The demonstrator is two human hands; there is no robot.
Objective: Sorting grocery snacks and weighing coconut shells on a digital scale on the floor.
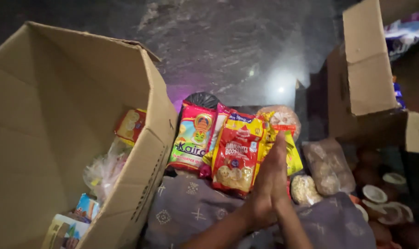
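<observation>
Both hands pressed flat, palm to palm, left hand [260, 193] against right hand [283, 184], holding nothing. Red packet [234, 159] lies just beyond fingertips, btwn 2 boxes. Looks like a pause w/ packets nearby; next calls for parting palms.

Matt brown corrugated cardboard box [57, 124] at nine o'clock, glossy red and yellow plastic snack packet [234, 159] at centre, clear crinkled plastic bag of puffed grain [328, 166] at three o'clock, soft grey patterned cloth [191, 207] at six o'clock, polished dark stone floor [228, 46] at twelve o'clock
</observation>
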